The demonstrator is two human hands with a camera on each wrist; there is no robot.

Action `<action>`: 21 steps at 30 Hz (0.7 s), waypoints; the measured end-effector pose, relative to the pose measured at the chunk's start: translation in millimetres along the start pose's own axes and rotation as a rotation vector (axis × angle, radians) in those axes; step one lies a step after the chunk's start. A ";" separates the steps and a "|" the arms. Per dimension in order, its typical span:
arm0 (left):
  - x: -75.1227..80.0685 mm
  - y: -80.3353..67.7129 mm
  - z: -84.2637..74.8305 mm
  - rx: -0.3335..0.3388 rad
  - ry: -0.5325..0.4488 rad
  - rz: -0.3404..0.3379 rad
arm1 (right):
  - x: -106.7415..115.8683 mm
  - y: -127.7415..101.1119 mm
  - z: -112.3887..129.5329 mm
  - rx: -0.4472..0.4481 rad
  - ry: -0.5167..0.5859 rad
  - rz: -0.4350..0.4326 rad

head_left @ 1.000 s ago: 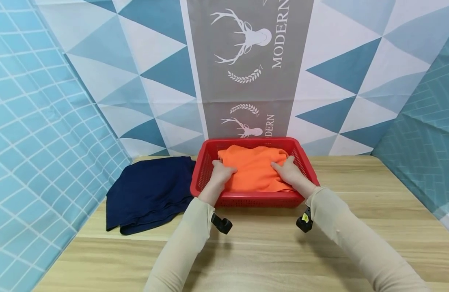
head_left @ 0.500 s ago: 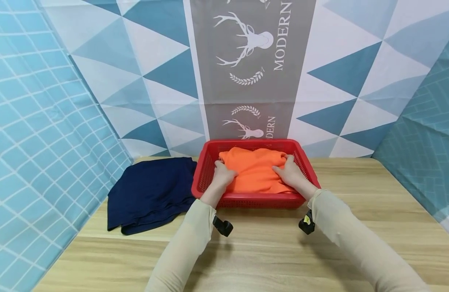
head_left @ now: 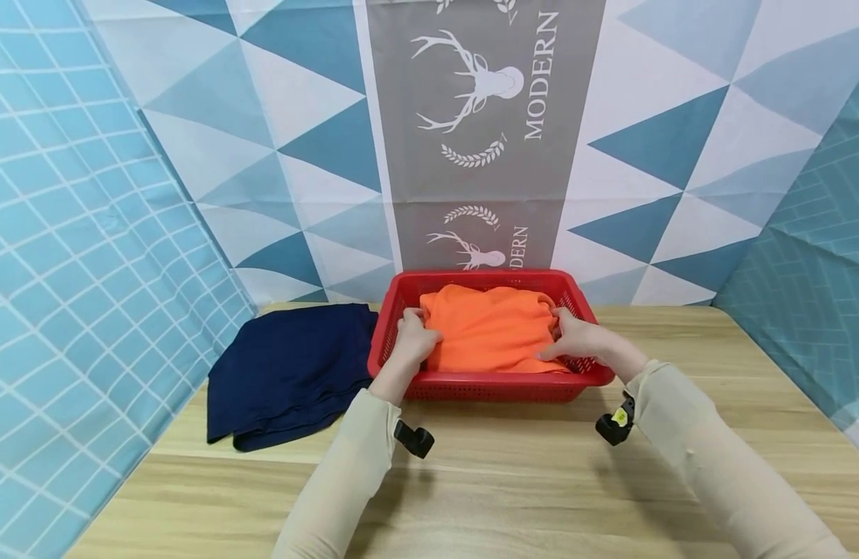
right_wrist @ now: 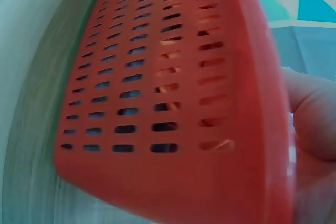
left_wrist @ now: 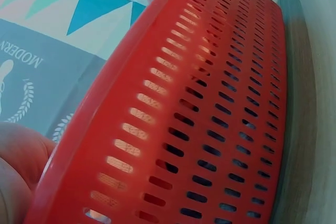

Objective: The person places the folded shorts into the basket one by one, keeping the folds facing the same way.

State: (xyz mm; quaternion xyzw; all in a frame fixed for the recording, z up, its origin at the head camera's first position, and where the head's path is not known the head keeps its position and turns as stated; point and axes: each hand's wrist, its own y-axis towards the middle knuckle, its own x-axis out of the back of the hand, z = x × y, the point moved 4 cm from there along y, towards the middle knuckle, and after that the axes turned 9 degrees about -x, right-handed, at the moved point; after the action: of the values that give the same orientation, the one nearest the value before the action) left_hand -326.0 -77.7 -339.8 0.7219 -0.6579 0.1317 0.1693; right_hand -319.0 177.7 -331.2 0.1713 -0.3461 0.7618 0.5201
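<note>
A folded orange cloth lies inside a red perforated plastic basket. My left hand is inside the basket's left end, at the cloth's left edge, with the thumb over it. At the opposite end, my right hand reaches over the rim with thumb and fingers spread apart by the cloth's right edge. Some fingertips of both hands are hidden by the cloth and basket. The basket wall fills most of the left wrist view, and part of a hand shows past the rim in the right wrist view.
A folded navy cloth lies on the wooden table left of the basket, close against it. A patterned backdrop stands right behind the basket. Tiled sheets flank the table.
My right hand has moved right, away from the middle of the orange cloth, and its fingers have spread. My left hand has shifted slightly left. The orange cloth stays in the basket.
</note>
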 end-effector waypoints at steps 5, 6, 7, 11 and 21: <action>0.1 -0.2 1.8 -0.026 -0.027 0.007 | -5.3 2.7 -2.5 -0.046 -0.064 0.048; 0.1 -0.4 2.1 -0.028 -0.028 0.007 | -6.2 3.3 -2.4 -0.053 -0.069 0.044; 0.3 -0.7 2.3 -0.032 -0.024 0.005 | -7.0 3.7 -2.0 -0.055 -0.080 0.036; 2.9 -2.4 3.9 -0.040 -0.001 -0.004 | -9.3 1.8 3.1 -0.043 -0.119 -0.034; 17.7 -6.3 0.9 -0.149 -0.086 -0.070 | -16.0 -4.4 22.0 -0.015 -0.177 -0.296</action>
State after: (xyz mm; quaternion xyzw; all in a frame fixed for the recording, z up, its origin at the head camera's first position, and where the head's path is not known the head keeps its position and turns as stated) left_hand -318.0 -93.7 -333.7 0.7348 -0.6470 0.0453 0.1985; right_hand -310.8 152.4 -324.2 0.2830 -0.3674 0.6563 0.5952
